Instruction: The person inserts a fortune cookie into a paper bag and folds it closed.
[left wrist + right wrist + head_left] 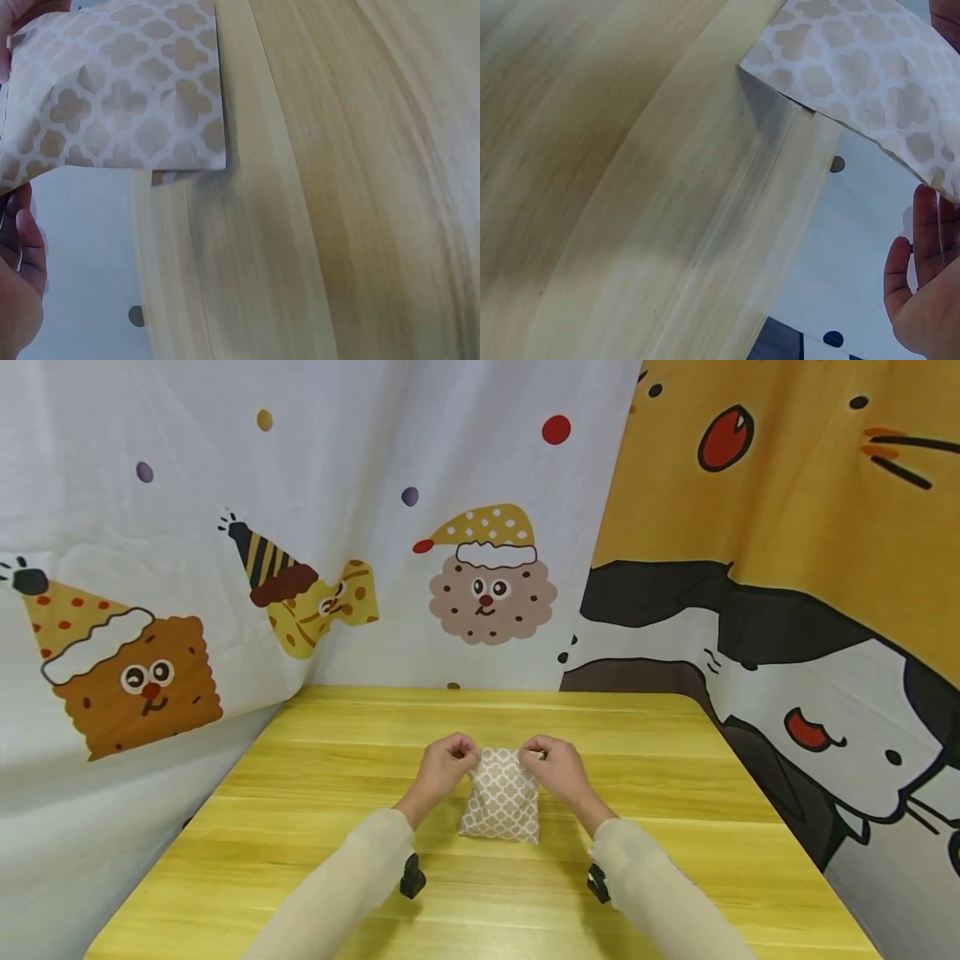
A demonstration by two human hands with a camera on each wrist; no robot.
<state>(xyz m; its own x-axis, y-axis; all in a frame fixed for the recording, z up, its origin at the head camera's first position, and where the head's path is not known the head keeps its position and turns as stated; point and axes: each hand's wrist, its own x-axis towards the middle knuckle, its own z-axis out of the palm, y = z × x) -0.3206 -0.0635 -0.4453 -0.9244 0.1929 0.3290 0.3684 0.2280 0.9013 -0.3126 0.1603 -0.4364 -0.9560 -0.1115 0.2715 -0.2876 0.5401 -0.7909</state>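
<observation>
A beige paper bag [501,797] with a white quatrefoil lattice is held between both hands, its far end up at the fingers and its wider end toward the person. My left hand [441,768] pinches the bag's top left corner. At the top right corner, my right hand [557,770] pinches it between thumb and curled fingers. In the left wrist view the bag [124,97] hangs close over the tabletop, with a fold showing along its lower edge. Fingers of the right hand [930,296] sit right at the bag's edge in the right wrist view.
A yellow wood-grain table [315,793] spreads under the hands. Behind it hangs a white curtain [360,427] with cartoon prints, and an orange cartoon curtain [810,527] hangs at the right. Black wrist mounts [412,877] show below both cream sleeves.
</observation>
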